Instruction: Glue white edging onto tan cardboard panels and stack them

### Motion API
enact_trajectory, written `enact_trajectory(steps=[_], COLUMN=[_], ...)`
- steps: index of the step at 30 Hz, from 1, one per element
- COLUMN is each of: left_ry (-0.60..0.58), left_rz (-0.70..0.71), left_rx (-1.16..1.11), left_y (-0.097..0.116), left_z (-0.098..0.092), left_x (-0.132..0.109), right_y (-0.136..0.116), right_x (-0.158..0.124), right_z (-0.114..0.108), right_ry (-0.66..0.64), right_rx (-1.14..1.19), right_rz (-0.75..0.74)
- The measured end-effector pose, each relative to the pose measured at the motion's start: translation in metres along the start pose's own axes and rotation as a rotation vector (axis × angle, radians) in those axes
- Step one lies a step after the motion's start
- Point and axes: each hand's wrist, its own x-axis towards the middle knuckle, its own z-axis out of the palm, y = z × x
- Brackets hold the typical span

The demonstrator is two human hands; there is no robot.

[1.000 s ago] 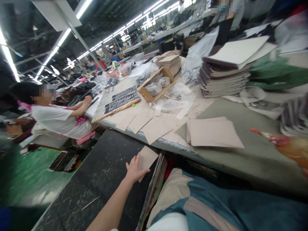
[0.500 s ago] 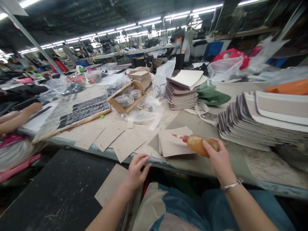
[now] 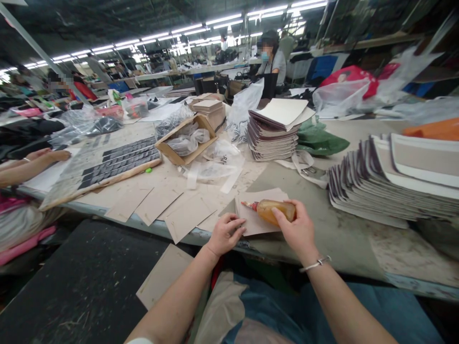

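An amber bottle (image 3: 270, 211) with a red nozzle lies sideways in my right hand (image 3: 297, 228), its tip pointing left over a small stack of beige cards (image 3: 260, 228). My left hand (image 3: 226, 234) is at the left front corner of that stack, fingers curled; whether it pinches a card is too small to tell. Left of it, several beige cards lie fanned along the table edge, one of them (image 3: 190, 215) nearest my hand. Another card (image 3: 167, 274) lies lower, on the black surface.
A tall curved stack of panels (image 3: 387, 184) stands at the right, a smaller stack (image 3: 274, 131) behind. An open carton (image 3: 188, 141) and a board with dark strips (image 3: 118, 165) lie left. Another person's hands (image 3: 46, 157) are at far left.
My left hand has moved right to the card stack's corner. My right hand has carried the bottle left over the stack. The other person's hands at far left have shifted.
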Motion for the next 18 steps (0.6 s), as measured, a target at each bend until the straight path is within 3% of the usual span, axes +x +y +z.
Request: enact_trajectory(steps=[7,18], left_ry=[0.015,0.013], left_rz=[0.012,-0.002], left_rx=[0.0,0.008], left_y=[-0.001,-0.001], left_z=[0.0,0.0], left_x=[0.002,0.001], right_y=[0.001,0.041], right_x=[0.002,0.013], right_z=[-0.007,-0.06], right_ry=[0.045,0.232], right_rx=[-0.034,-0.201], right_rz=[-0.01,0.018])
